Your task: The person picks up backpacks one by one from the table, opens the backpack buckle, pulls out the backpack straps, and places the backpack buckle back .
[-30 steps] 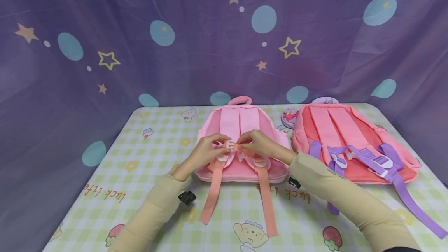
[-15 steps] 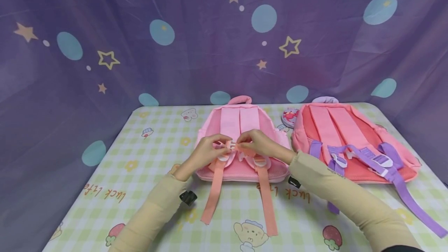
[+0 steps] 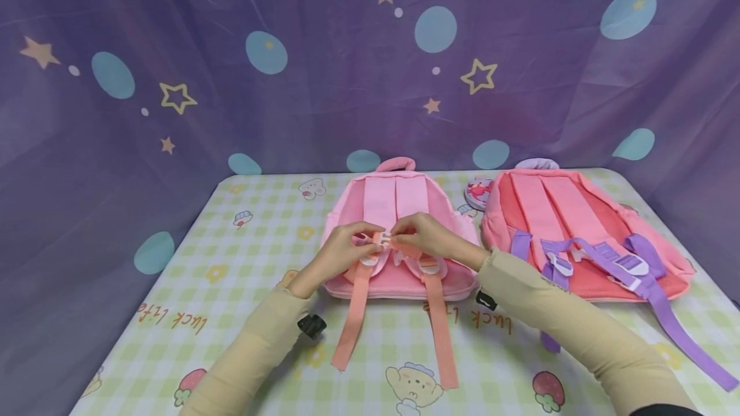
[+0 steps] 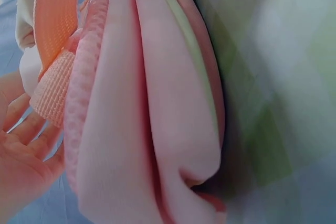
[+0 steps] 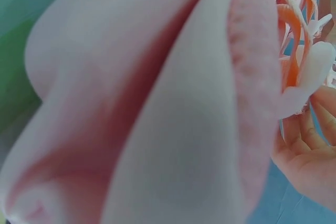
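A pink backpack [image 3: 401,287] lies on the table with its padded straps facing up. Over its middle, my left hand [image 3: 338,252] pinches a white plastic buckle [image 3: 383,239] with prongs, set on orange webbing. My right hand [image 3: 428,236] faces it from the right, thumb and finger pinching orange webbing right at the buckle's prongs; the fingers cover most of what it holds. Two loose orange strap ends [image 3: 442,339] hang toward the front. In the left wrist view, orange webbing [image 4: 55,19] shows above my left palm. The right wrist view shows a white plastic adjuster [image 5: 312,74] beside my fingers.
A second, coral-pink backpack [image 3: 520,204] with purple straps [image 3: 670,316] lies to the right, a small round purple pouch [image 3: 478,192] at its upper left. A checked cloth [image 3: 248,339] covers the table, and a purple curtain [image 3: 324,114] hangs behind.
The white buckle in my left hand has moved slightly right, nearer my right fingertips. My right hand and both backpacks have stayed almost still.
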Tool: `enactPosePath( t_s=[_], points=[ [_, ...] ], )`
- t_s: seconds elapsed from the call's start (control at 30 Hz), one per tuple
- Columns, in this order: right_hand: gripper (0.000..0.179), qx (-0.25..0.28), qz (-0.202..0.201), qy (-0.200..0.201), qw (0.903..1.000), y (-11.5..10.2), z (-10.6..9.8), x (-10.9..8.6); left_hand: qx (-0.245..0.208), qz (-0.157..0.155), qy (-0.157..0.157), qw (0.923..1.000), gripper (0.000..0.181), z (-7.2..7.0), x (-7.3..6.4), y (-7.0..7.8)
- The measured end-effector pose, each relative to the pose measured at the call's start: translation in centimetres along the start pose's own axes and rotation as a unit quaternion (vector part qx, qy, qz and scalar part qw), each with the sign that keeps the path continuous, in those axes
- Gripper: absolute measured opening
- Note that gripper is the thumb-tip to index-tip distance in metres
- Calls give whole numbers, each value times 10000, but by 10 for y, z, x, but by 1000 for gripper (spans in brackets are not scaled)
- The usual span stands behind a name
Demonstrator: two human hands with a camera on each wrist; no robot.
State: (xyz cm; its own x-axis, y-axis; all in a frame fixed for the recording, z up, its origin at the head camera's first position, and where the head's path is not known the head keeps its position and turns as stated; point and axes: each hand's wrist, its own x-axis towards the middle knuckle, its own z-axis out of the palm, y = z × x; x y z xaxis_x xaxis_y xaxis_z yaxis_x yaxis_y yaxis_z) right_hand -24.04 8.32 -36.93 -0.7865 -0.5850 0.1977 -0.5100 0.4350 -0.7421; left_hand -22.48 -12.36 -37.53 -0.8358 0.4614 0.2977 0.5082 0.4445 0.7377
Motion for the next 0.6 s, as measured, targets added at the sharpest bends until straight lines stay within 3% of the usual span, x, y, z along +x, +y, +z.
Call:
enactPosePath(
  t_s=[0.6],
  points=[
    [12,-38,43,-8,10000,9,-6,-6,1,131,98,9999,27,-1,-3,-1]
  ],
)
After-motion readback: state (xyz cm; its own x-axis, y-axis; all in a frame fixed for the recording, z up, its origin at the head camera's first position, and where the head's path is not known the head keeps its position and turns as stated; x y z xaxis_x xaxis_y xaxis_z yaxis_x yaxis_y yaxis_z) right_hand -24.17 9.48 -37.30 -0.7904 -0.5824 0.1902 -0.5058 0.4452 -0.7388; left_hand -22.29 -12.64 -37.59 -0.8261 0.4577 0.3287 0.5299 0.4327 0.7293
